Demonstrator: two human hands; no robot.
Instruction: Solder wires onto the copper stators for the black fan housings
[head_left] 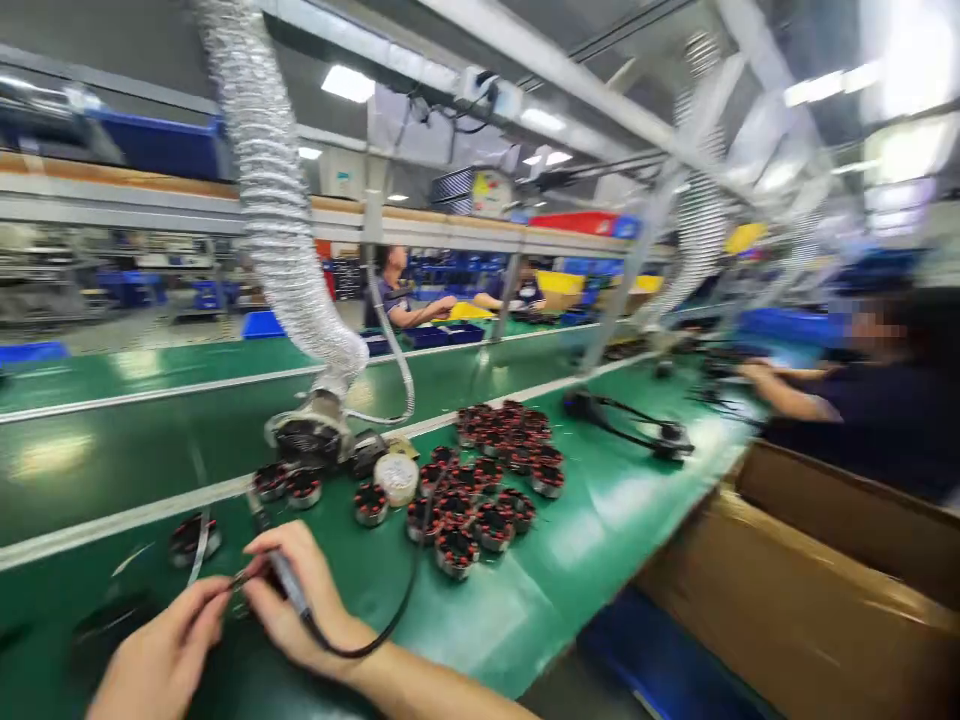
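The dial gauge [491, 192] out back is too blurry to read, but it's a factory line with a green bench mat [517, 620], a foil duct [274, 190] overhead and red-wound motor stators [457, 510] piled mid-bench. Right hand [300, 600] grips a soldering iron [289, 582] pen-style, while the nearly closed left hand [161, 640] pinches a thin wire [241, 576] right by the iron's tip, near the bench's front edge.

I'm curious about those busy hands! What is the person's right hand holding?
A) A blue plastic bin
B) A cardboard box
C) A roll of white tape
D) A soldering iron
D. The right hand grips a pen-shaped soldering iron, and its black cord curves away over the green workbench mat.
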